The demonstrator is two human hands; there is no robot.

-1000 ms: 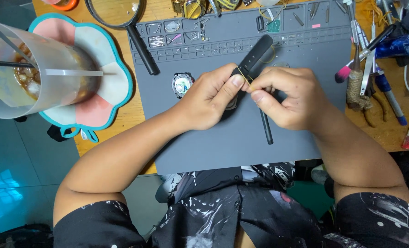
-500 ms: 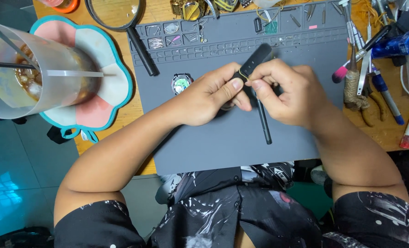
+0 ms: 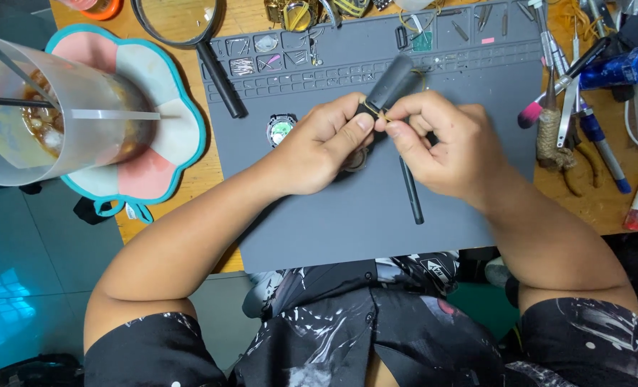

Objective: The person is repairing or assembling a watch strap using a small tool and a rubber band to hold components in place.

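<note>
The hands [image 3: 376,140] hide the black strap's [image 3: 389,86] lower end and fastening.

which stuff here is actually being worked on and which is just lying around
In hand:
- left hand and right hand pinching a black strap between their fingertips
- thin black tool under the right hand, on the grey mat

Lying about:
- round watch part on the mat
- magnifying glass
- iced drink cup on a flower-shaped coaster
- pink-tipped brush
- blue pen

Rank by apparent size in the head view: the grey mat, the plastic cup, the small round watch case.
1. grey mat
2. plastic cup, though it stands nearer the camera
3. round watch case
</note>
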